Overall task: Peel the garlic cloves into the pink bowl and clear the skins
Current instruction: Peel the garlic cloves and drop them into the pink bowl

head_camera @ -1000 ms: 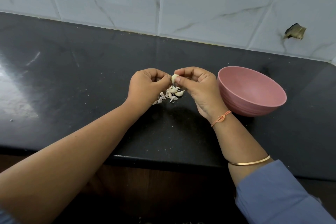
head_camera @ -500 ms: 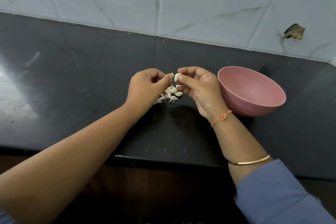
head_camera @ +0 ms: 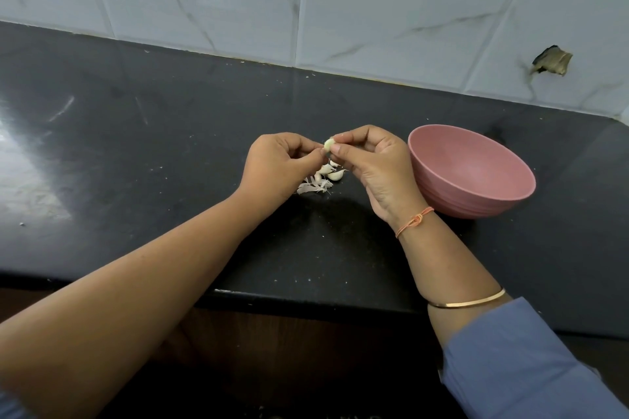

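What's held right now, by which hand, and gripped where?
Right hand pinches a garlic clove by its right end, between thumb and forefinger. Left hand touches the clove's left edge; whether it grips it cannot be told.

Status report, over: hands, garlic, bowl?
Right hand pinches clove; left hand picks at it. Skins and more cloves piled on counter beneath. Pink bowl beside right hand, looks empty. Nothing in the way.

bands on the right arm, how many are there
2: an orange thread tied round the wrist just below the right hand, and a gold bangle further up the forearm beside the blue sleeve. The sleeve may hide more.
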`<state>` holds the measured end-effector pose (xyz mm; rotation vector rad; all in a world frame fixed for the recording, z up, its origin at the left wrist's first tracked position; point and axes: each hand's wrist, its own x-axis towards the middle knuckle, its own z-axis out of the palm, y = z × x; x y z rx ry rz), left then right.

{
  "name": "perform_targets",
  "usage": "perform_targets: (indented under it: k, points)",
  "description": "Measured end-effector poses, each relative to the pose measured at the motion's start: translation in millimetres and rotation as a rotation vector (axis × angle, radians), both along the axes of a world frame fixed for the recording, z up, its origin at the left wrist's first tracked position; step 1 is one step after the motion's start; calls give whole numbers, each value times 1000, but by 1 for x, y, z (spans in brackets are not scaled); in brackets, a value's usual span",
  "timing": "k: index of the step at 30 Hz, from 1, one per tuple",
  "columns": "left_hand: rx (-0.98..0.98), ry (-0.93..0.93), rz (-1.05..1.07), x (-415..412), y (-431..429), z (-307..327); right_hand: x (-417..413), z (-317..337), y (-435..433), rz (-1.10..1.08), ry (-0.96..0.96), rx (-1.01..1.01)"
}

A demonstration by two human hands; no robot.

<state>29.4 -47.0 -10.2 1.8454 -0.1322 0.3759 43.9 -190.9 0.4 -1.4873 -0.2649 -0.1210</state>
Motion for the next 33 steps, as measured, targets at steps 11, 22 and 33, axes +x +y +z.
perform_targets:
  k: [11, 22, 33]
  points:
    - [-20, 16, 33, 0, -3, 0, -1, 2, 1, 29, 52, 53]
    - [-113, 18, 121, 1, -1, 1, -2, 5, -1, 83, 161, 123]
    - [-77, 1, 66, 4, 1, -4, -2, 3, 1, 72, 100, 115]
